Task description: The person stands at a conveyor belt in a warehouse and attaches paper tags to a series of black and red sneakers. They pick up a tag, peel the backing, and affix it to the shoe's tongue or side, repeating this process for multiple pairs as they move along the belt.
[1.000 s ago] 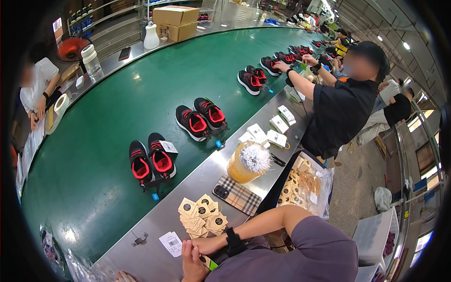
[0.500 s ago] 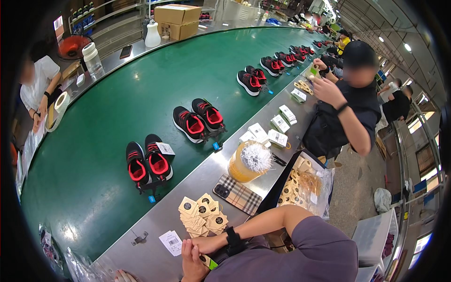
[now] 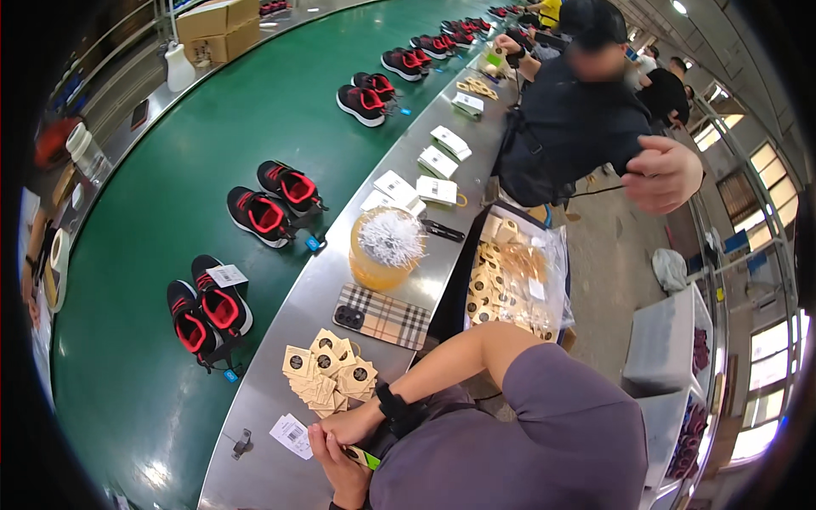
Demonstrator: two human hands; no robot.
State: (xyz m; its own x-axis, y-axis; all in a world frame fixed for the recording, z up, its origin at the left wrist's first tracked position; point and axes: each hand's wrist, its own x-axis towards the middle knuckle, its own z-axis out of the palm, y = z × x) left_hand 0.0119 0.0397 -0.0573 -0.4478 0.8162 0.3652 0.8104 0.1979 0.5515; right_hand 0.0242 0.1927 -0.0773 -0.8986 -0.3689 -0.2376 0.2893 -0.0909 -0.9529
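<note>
My left hand (image 3: 342, 469) and my right hand (image 3: 347, 424) are pressed together at the near edge of the metal ledge. Between them pokes out a small hang tag (image 3: 364, 457) in kraft, black and bright green. The left fingers are closed by it; the right hand is curled, its fingertips hidden behind the left ones. White printed labels (image 3: 291, 435) lie just beyond my fingers. Next to them is a loose pile of kraft tags (image 3: 330, 371) with round black marks. A checked phone (image 3: 382, 315) lies farther along, before a yellowish tub (image 3: 377, 263) topped with white strings (image 3: 392, 237).
Pairs of black-and-red shoes (image 3: 223, 302) stand along the green belt (image 3: 170, 229). Bundles of white cards (image 3: 439, 161) lie beyond the tub. An open box of kraft tags (image 3: 510, 289) is at my right. A co-worker (image 3: 561, 110) stands past it. A metal clip (image 3: 243, 443) sits on the ledge.
The view has turned, shifting the scene left. The shoes have moved nearer along the belt. The co-worker's near arm has swung outward to the right. My hands stay together with the tag.
</note>
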